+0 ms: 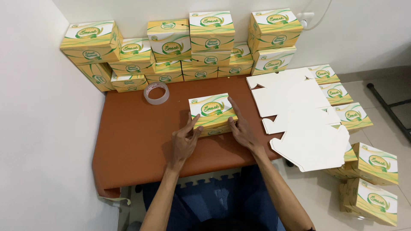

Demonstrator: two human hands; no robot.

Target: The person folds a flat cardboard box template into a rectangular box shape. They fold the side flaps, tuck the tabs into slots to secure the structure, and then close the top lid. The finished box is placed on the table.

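Note:
A folded yellow, green and white cardboard box (212,112) sits on the brown table (132,141) in front of me. My left hand (185,141) presses against the box's near left corner, thumb and fingers on its front edge. My right hand (242,128) lies along the box's right side, index finger stretched up its right edge. Both hands grip the box between them.
Several finished boxes (212,32) are stacked along the back wall. A roll of clear tape (156,93) lies left of the box. Flat unfolded box blanks (299,115) overlap the table's right edge. More finished boxes (372,188) stand on the floor at the right.

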